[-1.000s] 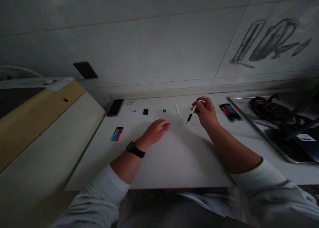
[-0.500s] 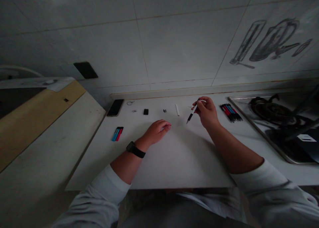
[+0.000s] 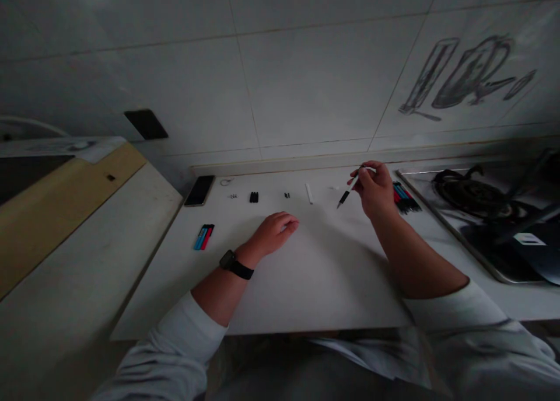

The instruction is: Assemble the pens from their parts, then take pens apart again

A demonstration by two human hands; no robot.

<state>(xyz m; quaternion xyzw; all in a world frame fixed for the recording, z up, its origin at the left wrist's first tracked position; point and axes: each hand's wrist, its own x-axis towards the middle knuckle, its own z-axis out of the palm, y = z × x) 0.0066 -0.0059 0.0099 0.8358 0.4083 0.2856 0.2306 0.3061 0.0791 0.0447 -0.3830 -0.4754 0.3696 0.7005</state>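
My right hand (image 3: 375, 189) is closed on a slim pen (image 3: 349, 192) with a black tip, held slanted just above the white counter (image 3: 306, 272). A bundle of black, red and blue pens (image 3: 406, 195) lies right behind that hand, partly hidden by it. My left hand (image 3: 275, 232), with a black watch on the wrist, rests on the counter with its fingers curled loosely under; nothing shows in it. A white pen barrel (image 3: 309, 192) lies beyond both hands.
Small black parts (image 3: 254, 197) and tiny springs (image 3: 232, 196) lie in a row near the wall. Three blue and red pens (image 3: 203, 236) lie at the left, a dark phone (image 3: 199, 190) behind them. A gas hob (image 3: 490, 214) borders the right.
My right hand has lifted the pen and carried it right, toward the pen bundle. The left hand has stayed in place. The view has shifted slightly.
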